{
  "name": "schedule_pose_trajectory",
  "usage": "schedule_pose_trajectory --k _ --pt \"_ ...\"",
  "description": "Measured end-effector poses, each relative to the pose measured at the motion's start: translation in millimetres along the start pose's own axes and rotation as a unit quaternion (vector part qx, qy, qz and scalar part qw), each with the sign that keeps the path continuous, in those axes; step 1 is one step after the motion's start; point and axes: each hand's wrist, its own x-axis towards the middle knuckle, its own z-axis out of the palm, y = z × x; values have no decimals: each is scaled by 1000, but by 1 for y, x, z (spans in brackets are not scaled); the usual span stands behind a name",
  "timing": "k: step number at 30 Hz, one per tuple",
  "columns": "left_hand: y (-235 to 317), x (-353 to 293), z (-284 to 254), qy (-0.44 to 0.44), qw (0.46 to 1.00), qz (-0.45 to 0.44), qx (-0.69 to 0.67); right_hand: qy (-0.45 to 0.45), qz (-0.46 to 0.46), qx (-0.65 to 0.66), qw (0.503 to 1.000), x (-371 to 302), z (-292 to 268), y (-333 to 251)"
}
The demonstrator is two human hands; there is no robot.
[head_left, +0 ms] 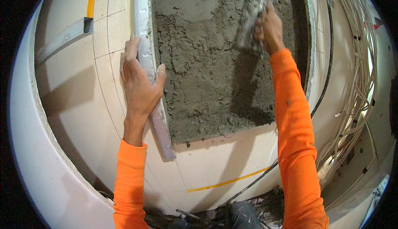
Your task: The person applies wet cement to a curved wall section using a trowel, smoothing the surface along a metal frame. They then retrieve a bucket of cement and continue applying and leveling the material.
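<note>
A panel of wet grey mortar (207, 71) fills the frame on the pale wall, its surface rough and ridged. Along its left edge runs a long metal profile (161, 136), silvery above and pinkish lower down. My left hand (143, 78) straddles this strip, fingers along its left side and thumb on the right, gripping it against the wall. At the upper right of the mortar, my right hand (271, 28) is closed on a trowel (250, 26). Motion smears the trowel's blade, which lies over the mortar.
A metal channel (68, 38) juts from the wall at left. Bundled pale cables (356, 92) hang on the right, beside a black cable (329, 63). Yellow tape (228, 180) marks the wall below the mortar. My dark trousers (244, 216) show at the bottom.
</note>
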Motion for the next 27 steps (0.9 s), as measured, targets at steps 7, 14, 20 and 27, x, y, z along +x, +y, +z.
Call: schedule_pose_trajectory --k 7,14,20,27 --pt "-10 1 1 30 999 6 -11 16 -149 -118 982 -17 4 49" --pt "-6 -2 16 54 997 -15 -61 -19 70 15 997 18 55 -60" --pt "-17 -5 5 63 997 10 -48 -17 -25 -63 998 -43 18 29" --pt "-10 -2 9 63 997 -6 -45 -8 -28 -84 996 -24 -13 24"
